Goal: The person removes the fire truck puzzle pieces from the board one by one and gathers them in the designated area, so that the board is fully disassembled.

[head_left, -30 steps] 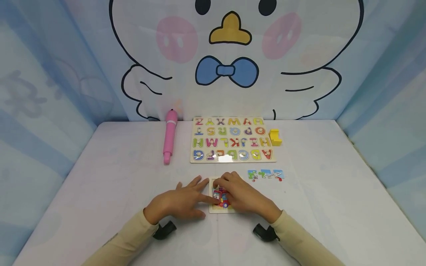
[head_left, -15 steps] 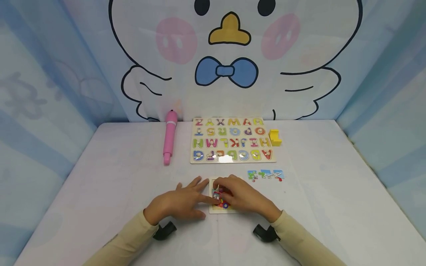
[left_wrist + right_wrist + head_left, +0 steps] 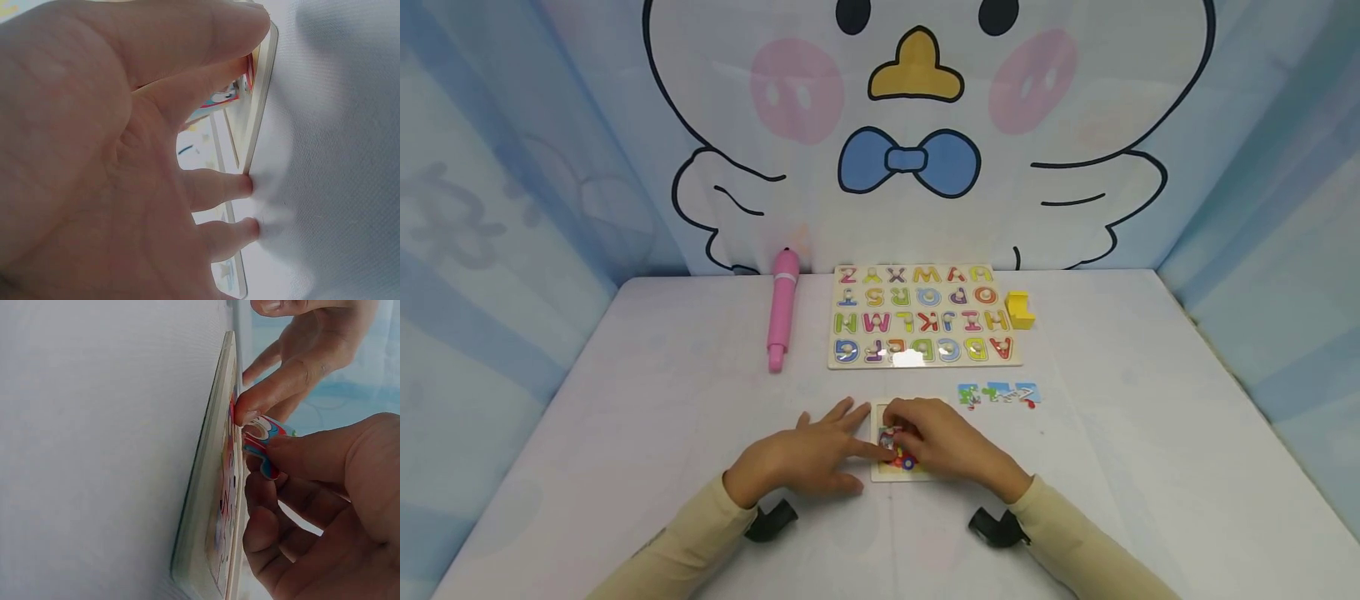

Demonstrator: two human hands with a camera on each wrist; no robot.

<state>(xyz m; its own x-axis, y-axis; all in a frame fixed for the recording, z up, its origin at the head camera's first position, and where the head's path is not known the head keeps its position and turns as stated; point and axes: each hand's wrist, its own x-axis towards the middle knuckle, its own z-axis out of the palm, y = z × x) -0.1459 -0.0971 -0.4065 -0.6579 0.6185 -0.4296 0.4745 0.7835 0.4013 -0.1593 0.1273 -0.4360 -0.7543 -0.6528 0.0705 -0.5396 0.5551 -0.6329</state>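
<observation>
A small wooden jigsaw tray (image 3: 904, 477) with a red vehicle picture lies flat on the table before me. My left hand (image 3: 811, 458) spreads its fingers at the tray's left side, and its index fingertip presses on the picture. Over the tray, my right hand (image 3: 953, 439) pinches a colourful jigsaw piece (image 3: 256, 447) between thumb and fingers. In the right wrist view that piece stands tilted against the tray's face, beside the left index fingertip. The right hand hides the tray's right part in the head view.
Several loose jigsaw pieces (image 3: 997, 391) lie right of the tray, beyond my right hand. Behind is a wooden alphabet board (image 3: 917, 337), with a yellow block (image 3: 1019, 310) on its right and a pink pen-shaped object (image 3: 783, 308) on its left. A printed curtain (image 3: 910, 225) backs the table.
My right hand's fingers have shifted slightly downward over the tray, still pinching the jigsaw piece. My left hand stays where it was.
</observation>
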